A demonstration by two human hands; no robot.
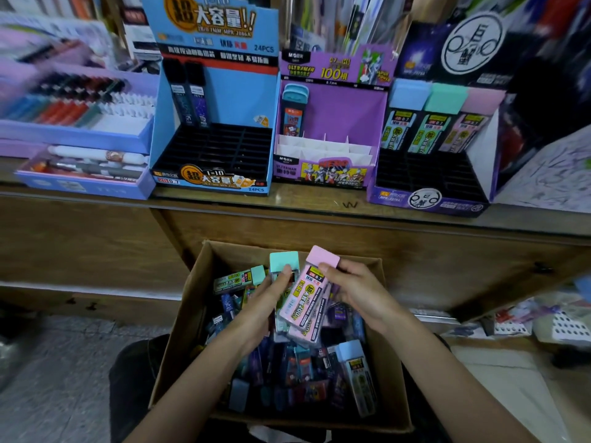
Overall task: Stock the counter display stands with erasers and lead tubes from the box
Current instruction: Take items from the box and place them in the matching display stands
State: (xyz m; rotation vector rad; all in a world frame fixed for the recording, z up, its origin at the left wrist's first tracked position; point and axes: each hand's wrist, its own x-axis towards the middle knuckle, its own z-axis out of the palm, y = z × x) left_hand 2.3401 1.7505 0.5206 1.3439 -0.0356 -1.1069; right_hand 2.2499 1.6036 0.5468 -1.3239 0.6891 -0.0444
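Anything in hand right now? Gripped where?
Both. Left hand grips the green-capped lead tube just below its cap; right hand holds the pink-capped lead tube along its upper right edge.

The pink tube (307, 295) has a pink cap and a pink label with black print and a yellow round mark; the tube behind it (284, 266) has a mint cap. The box (185, 314) is plain brown card, filled with dark blue, purple, mint and pale blue packs. On the brown wooden counter (96, 225), the left stand (211, 100) is sky blue with an orange and black logo, a red stripe and a black grid tray. The middle stand (332, 123) is purple with white dividers and cartoon heroes. The right stand (428, 174) is dark purple with a black tray, holding tubes capped pale blue, mint and pink
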